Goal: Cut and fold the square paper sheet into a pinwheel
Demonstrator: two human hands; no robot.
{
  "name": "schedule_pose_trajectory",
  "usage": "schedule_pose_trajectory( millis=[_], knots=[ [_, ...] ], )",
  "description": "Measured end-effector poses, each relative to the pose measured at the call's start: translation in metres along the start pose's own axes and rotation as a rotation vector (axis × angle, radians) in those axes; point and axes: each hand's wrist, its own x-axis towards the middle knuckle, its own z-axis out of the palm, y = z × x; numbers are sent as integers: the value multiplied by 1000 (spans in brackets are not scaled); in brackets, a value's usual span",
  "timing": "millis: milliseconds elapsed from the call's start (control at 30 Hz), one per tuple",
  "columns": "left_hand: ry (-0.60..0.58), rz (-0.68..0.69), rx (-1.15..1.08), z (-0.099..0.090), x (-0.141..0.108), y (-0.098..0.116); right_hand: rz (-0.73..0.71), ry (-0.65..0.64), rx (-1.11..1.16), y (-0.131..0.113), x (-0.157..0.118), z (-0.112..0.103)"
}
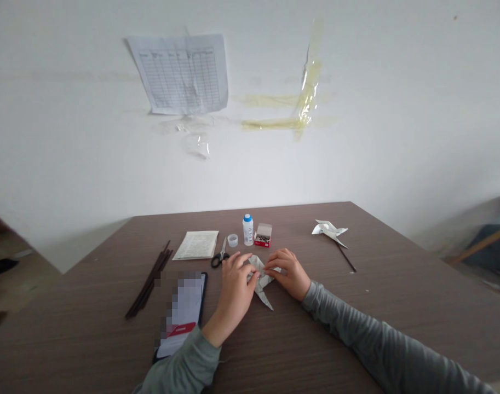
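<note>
Near the middle of the table, a paper pinwheel (264,298) made of printed paper is between my two hands. My left hand (236,282) pinches its left side with thumb and fingers. On the other side, my right hand (288,269) has its fingertips closed on the pinwheel's right part. The hands cover some of the folded blades. Just beyond my left hand lie scissors (220,256) with black handles. Past the pinwheel stands a small red box (263,236) with its lid up and small dark pieces inside.
A blue-capped white bottle (248,231) and a small clear cup (232,240) stand behind. Left are stacked paper sheets (196,244), several dark sticks (149,282) and a phone (184,312). A pinwheel on a stick (329,231) lies right. The wall (250,169) borders the table (381,295).
</note>
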Motion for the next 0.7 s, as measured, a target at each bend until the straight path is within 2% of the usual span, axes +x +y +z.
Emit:
schedule_pose_trajectory(
  millis=[200, 700],
  knots=[
    [18, -17, -14, 4, 3, 1, 17, -4, 43, 0, 2, 3],
    [-41, -41, 61, 9, 5, 10, 98, -64, 70, -1, 4, 3]
  ],
)
